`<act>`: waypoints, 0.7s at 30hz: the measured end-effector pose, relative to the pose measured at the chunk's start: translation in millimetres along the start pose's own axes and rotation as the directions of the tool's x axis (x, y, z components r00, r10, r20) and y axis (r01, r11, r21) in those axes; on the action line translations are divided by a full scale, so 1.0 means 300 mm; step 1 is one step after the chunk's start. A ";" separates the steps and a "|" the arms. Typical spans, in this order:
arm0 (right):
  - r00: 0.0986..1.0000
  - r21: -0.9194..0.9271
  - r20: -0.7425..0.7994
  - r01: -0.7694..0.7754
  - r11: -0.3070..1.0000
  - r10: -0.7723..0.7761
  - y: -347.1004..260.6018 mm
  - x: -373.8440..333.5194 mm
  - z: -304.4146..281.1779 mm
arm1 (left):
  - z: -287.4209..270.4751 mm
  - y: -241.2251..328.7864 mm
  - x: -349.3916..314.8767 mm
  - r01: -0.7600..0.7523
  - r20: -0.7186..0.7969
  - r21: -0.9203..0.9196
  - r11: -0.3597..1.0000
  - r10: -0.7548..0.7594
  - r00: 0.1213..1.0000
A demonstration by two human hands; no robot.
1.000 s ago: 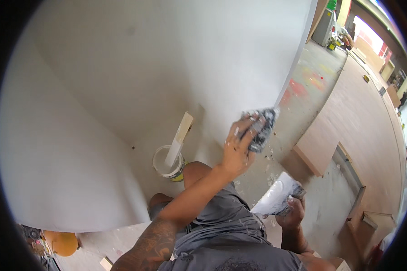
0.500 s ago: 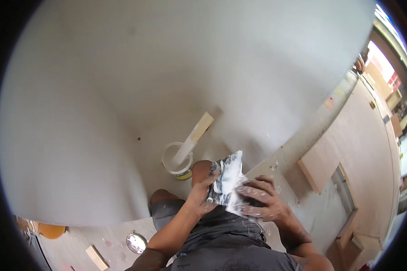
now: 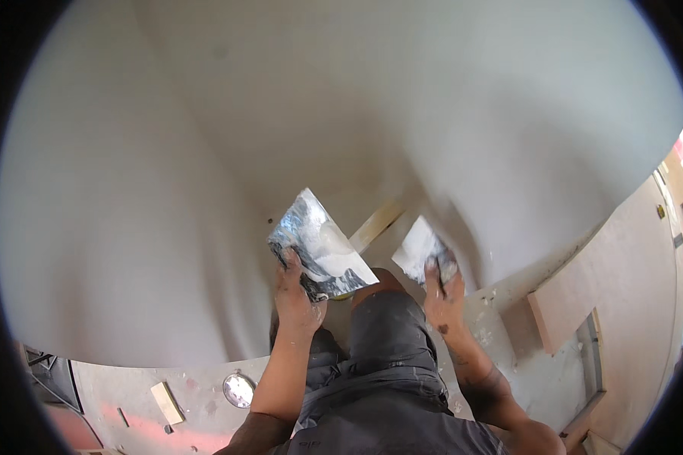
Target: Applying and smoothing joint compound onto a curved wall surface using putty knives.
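My left hand (image 3: pixel 296 299) is closed on the lower left edge of a dark, square-cornered board (image 3: pixel 332 246) smeared with white filler paste. The board is raised and tilted in front of the pale wall (image 3: pixel 303 98). To the right of it, my right hand (image 3: pixel 445 296) grips a putty knife (image 3: pixel 416 246) whose broad blade is coated white. The knife's handle is mostly covered by my fingers. Behind the board a flat wooden stick (image 3: pixel 376 227) pokes out, and the tub it stands in is almost wholly hidden. The two tools are apart.
Pale walls meet in a corner ahead of me. At right, a plywood panel (image 3: pixel 622 280) stands near a box-like wooden block (image 3: pixel 577 311). On the floor at lower left are a round can (image 3: pixel 239 390) and a short wooden offcut (image 3: pixel 167 403).
My hands have moved apart and up toward the wall. The board and the putty knife, together before, are now separated. The tub has become hidden behind the board.
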State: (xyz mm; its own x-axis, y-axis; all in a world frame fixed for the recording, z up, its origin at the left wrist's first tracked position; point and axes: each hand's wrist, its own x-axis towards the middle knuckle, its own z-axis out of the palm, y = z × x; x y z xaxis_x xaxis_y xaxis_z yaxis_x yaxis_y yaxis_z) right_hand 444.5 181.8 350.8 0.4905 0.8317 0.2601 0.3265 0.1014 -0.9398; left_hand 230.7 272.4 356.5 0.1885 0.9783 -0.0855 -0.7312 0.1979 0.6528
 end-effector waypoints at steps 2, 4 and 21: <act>0.986 -0.050 -0.109 0.121 0.991 -0.126 -0.007 0.117 0.068 | 0.061 0.021 0.009 -0.042 0.046 -0.088 0.995 0.046 0.998; 0.977 -0.008 -0.159 0.144 0.990 -0.144 0.012 0.311 0.154 | 0.081 0.025 0.010 -0.040 0.088 -0.080 0.996 0.047 0.995; 0.700 -0.377 -0.656 0.020 0.926 -0.282 -0.207 1.507 0.522 | -0.348 -0.068 -0.286 0.127 -0.326 -0.507 0.852 -0.326 0.887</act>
State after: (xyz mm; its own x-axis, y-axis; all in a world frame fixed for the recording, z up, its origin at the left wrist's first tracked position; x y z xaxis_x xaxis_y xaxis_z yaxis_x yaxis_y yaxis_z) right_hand 519.4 636.8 492.1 0.7813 0.1950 0.5929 0.6168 -0.0959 -0.7813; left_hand 161.0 190.8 271.9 0.1919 0.8234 -0.5340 -0.9320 0.3233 0.1636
